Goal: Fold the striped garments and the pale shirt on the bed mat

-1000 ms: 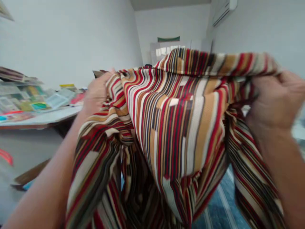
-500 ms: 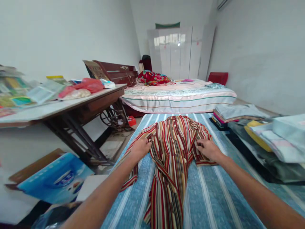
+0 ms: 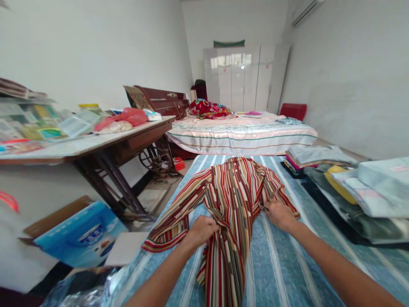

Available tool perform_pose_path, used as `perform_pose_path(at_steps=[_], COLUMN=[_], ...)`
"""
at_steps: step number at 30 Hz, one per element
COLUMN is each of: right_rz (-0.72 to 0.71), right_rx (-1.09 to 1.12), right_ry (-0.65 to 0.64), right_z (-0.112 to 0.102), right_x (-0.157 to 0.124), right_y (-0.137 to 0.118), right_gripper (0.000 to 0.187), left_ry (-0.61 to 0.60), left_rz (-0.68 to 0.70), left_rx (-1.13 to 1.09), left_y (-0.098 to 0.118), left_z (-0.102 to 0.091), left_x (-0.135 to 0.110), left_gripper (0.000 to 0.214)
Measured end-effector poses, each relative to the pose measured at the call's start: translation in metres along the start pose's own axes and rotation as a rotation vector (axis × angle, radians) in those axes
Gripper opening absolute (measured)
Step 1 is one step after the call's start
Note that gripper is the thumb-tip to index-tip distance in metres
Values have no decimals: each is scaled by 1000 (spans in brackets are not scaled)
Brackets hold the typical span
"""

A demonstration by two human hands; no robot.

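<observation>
A long-sleeved dress (image 3: pixel 238 187) with red, tan, black and white stripes lies spread on the blue striped bedding. Its lower part is bunched narrow and runs off the bottom of the view. My left hand (image 3: pixel 203 231) is closed on a fold at the side of the dress, below the sleeve. Fingers bent, my right hand (image 3: pixel 278 214) pinches the cloth near the other armpit, beside the right sleeve. The left sleeve stretches out flat toward the bed's left edge, while part of the right sleeve is hidden behind my right hand.
Folded clothes (image 3: pixel 361 200) are piled along the right side of the blue bedding (image 3: pixel 271 264). At left stands a cluttered sewing table (image 3: pixel 79 147), with a blue carton (image 3: pixel 83 234) below it. Beyond is another bed (image 3: pixel 243 136) with a red floral quilt (image 3: pixel 209 108).
My left hand has left the left sleeve and moved toward me and right, onto the side of the dress. The left sleeve now lies spread outward. My right hand has lowered slightly.
</observation>
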State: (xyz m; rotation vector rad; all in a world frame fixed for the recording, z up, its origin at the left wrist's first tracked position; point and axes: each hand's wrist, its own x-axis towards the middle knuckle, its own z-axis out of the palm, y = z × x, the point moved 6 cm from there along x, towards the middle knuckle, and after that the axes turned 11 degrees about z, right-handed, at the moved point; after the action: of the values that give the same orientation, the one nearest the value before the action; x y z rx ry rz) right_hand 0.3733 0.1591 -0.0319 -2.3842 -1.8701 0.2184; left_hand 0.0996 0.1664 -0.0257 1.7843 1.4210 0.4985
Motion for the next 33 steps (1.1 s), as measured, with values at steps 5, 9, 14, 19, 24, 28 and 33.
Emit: perform_pose_path(at_steps=[5,9,14,19,24,28,33], right_rz=[161,439,270,-48,-177,-201,-177], right_rx=[-1,6,-12,14,140,275,337], right_ry=[70,264,303,78,-14,-5,51], right_z=[-46,-103,-92,-22,10,16,11], right_x=[36,55,38,-15,-61,-77,-83], right_y=[26,65,42,-10,-38,-56,-81], right_gripper=[21,42,40,18,17,20,37], left_ry=[93,154,166,321,364,225,23], left_rz=[-14,-99,-116,126,326,310,122], left_rx=[-60,-150,-70,220,387,402,394], left_y=[-6,-19,-25,-2,32,42,35], left_z=[-15,-25,-27,-30,-12,21,56], left_x=[-5,-13,-19,-35,-76,-101,-112], left_gripper=[22,22,26,20,26,35,72])
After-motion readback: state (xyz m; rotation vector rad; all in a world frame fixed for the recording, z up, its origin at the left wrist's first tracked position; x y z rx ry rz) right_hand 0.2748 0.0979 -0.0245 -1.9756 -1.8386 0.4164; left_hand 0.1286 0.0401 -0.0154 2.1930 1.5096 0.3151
